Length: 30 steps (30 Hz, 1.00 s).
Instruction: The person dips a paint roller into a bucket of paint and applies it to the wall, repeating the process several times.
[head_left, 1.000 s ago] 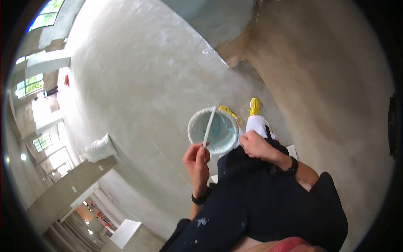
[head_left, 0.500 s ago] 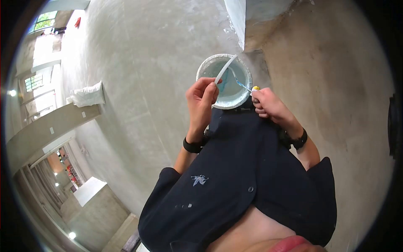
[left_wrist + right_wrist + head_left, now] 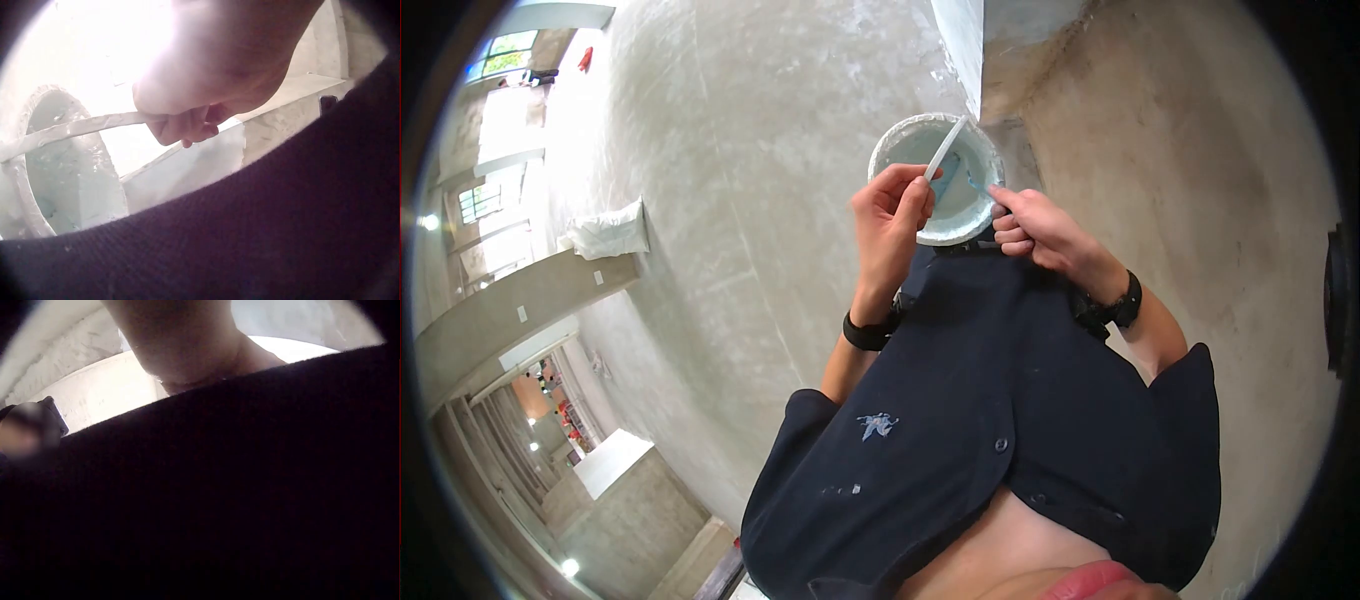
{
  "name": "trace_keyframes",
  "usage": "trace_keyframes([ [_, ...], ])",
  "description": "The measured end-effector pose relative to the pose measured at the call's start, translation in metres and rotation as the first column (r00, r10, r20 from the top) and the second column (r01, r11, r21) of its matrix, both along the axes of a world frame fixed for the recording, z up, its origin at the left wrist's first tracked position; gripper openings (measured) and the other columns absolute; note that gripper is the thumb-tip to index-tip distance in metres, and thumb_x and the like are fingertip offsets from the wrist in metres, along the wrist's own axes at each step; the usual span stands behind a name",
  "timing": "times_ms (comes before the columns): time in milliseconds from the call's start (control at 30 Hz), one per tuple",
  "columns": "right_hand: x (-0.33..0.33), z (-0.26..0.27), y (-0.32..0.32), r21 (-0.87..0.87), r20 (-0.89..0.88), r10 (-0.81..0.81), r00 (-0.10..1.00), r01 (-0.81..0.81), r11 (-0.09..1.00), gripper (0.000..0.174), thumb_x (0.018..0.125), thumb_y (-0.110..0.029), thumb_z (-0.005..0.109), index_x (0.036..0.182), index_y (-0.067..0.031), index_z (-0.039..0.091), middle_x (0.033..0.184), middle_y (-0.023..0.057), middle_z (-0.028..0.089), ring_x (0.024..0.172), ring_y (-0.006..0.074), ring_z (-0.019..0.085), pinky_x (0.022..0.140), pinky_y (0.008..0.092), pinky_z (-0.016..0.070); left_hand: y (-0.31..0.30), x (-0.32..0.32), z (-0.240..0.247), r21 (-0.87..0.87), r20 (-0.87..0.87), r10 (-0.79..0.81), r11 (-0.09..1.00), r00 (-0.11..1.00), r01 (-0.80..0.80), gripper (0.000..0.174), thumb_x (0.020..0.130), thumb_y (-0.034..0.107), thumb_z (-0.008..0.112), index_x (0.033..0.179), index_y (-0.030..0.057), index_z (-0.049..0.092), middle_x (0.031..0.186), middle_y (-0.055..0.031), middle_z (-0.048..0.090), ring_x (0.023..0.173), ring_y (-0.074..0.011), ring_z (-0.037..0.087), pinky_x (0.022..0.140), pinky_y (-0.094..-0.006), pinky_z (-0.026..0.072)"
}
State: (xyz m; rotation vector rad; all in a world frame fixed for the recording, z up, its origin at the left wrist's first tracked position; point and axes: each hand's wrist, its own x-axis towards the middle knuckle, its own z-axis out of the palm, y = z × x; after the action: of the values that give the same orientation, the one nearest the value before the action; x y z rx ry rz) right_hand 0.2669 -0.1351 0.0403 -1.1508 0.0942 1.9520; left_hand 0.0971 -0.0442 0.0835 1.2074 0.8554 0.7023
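Note:
Below a round white bucket (image 3: 884, 150), in the head view, my left hand (image 3: 890, 215) pinches a flat white strip (image 3: 945, 147) that slants up across the opening to the far rim. The left wrist view shows the strip (image 3: 75, 128) running from my left hand (image 3: 219, 69) over the bucket (image 3: 111, 165). My right hand (image 3: 1045, 232), fingers curled, grips the end of a thin blue-streaked piece (image 3: 976, 182) at the right rim. Pale liquid with blue streaks lies inside. The right wrist view has only part of my right hand (image 3: 187, 337); its fingertips are hidden.
Grey floor (image 3: 750, 150) surrounds the bucket. A white wall edge (image 3: 962, 50) stands just beyond it, with a brownish plain surface (image 3: 1180, 180) to the right. A white sack (image 3: 610, 232) lies at the left. Dark clothing fills the lower middle.
The head view has tilted, so the bucket sits higher in it and the shoes are out of sight. Since half a second ago, the right hand has moved up to the bucket's rim; the left still holds the strip.

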Motion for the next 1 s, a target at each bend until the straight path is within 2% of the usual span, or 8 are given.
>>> trace_keyframes([
  [167,0.003,0.008,0.003,-0.005,-0.029,0.042,0.999,-0.043,0.999,0.033,0.100,-0.029,0.040,0.073,-0.0112,0.037,0.057,-0.0095,0.023,0.046,0.0019,0.018,0.039,0.0202,0.0161,0.001,0.003,0.005,0.011,0.012,0.029,1.000,1.000,-0.029,0.019,0.090,0.008,0.051,0.096,-0.0072,0.061,0.063,0.0032,0.044,0.054,-0.0026,0.033,0.047,-0.0191,0.0216],
  [267,0.003,0.007,-0.002,0.020,-0.009,0.063,0.998,-0.063,0.998,0.031,0.098,-0.027,0.042,0.073,-0.0099,0.038,0.057,-0.0079,0.024,0.045,0.0030,0.020,0.039,0.0210,0.0158,0.004,0.001,0.006,0.002,0.026,0.042,0.999,0.999,-0.042,0.019,0.090,0.007,0.051,0.097,-0.0076,0.061,0.063,0.0033,0.043,0.053,-0.0026,0.032,0.046,-0.0191,0.0214],
  [667,0.005,0.034,-0.038,0.195,0.230,0.161,0.960,-0.207,0.959,0.034,0.097,-0.027,0.043,0.066,-0.0139,0.035,0.055,-0.0089,0.027,0.043,0.0022,0.023,0.038,0.0213,0.0187,0.010,-0.001,0.015,-0.054,0.138,0.084,0.996,0.987,-0.077,0.020,0.091,0.006,0.050,0.098,-0.0092,0.061,0.062,0.0045,0.038,0.051,-0.0022,0.028,0.045,-0.0196,0.0200],
  [1000,0.015,0.037,-0.061,0.251,0.194,0.058,0.979,-0.107,0.962,0.035,0.095,-0.024,0.044,0.062,-0.0131,0.034,0.054,-0.0072,0.028,0.042,0.0027,0.024,0.038,0.0209,0.0176,0.004,-0.010,0.025,-0.051,0.183,0.111,0.993,0.977,-0.104,0.020,0.091,0.006,0.051,0.099,-0.0101,0.060,0.063,0.0042,0.039,0.051,-0.0020,0.027,0.044,-0.0195,0.0188],
])
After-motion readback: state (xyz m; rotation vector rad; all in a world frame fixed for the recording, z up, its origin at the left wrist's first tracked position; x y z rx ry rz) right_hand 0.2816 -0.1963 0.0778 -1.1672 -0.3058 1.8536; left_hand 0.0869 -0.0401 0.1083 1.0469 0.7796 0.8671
